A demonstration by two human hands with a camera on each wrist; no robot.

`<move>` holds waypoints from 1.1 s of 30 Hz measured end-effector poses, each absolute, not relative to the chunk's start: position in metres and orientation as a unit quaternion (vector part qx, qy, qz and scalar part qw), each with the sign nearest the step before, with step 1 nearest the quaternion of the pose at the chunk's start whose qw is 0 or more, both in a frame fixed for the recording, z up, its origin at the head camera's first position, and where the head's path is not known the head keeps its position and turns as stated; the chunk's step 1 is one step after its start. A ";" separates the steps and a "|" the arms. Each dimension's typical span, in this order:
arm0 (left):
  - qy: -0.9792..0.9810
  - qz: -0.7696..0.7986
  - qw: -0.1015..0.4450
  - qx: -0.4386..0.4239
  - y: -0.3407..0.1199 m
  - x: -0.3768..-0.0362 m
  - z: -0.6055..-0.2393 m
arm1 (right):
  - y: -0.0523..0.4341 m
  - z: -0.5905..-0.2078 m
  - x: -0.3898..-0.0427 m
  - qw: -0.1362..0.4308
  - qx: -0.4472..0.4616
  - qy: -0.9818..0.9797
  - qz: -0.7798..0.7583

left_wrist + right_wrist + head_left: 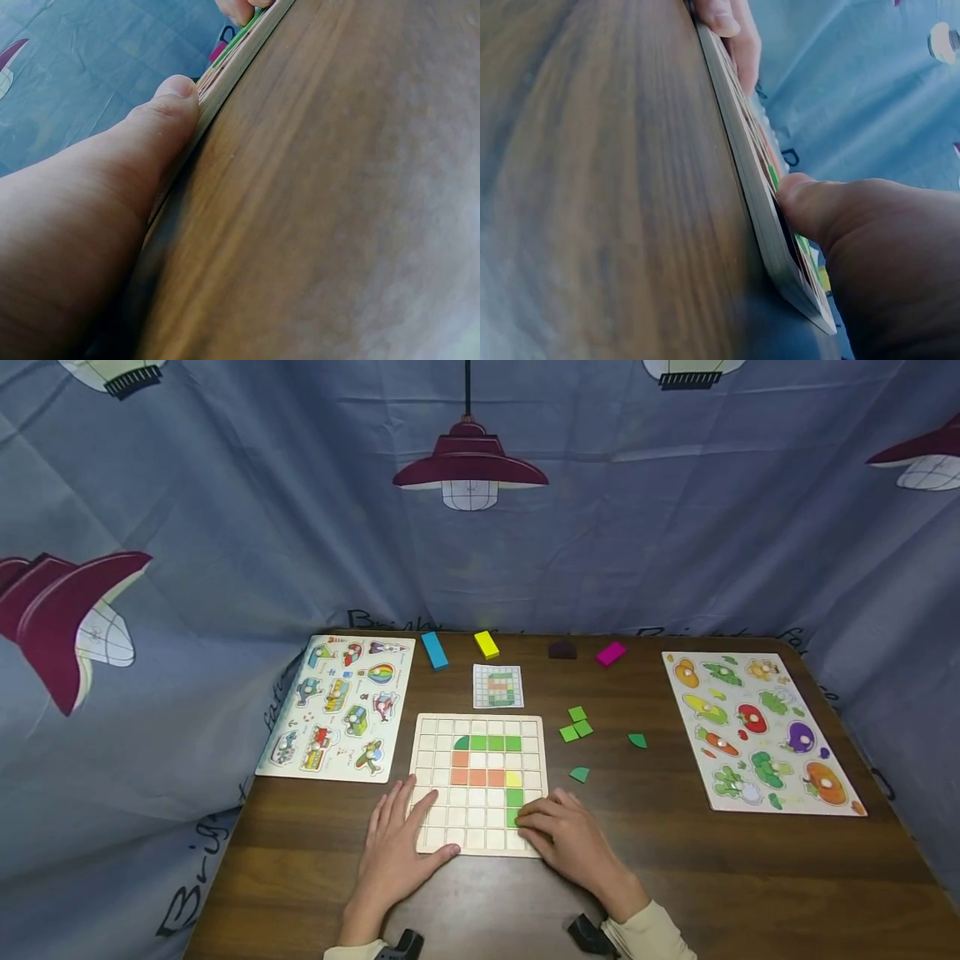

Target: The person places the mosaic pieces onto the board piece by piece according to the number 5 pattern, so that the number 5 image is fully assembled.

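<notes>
A white wooden grid board [450, 842] lies in front of me, with green, orange and yellow square tiles set in its cells. My left hand [397, 843] rests on the board's left side with fingers spread, and its thumb [176, 94] touches the near edge. At the board's lower right, my right hand [566, 839] has bent fingers and pinches a green square tile [512, 817] at a cell in the right column. The right thumb [799, 196] meets the board's surface in the right wrist view; the fingertips there are hidden.
Behind the board lies a small pattern card [498, 686]. Loose green squares [577, 727] and green quarter-round pieces [579, 774] lie to the right. Picture puzzle boards flank it at left [337, 710] and right [757, 735]. Blue [434, 651], yellow [486, 644], dark [562, 649] and magenta blocks [611, 653] line the back.
</notes>
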State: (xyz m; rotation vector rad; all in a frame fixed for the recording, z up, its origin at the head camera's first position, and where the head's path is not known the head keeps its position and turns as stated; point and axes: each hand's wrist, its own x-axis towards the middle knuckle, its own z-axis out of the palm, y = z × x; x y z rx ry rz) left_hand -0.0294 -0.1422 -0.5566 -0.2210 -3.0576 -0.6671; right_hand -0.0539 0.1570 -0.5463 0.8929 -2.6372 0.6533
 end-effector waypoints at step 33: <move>-0.973 -0.219 -0.004 -0.070 -0.144 -0.029 -0.553 | 0.215 -0.562 -0.084 0.196 0.072 -0.939 0.272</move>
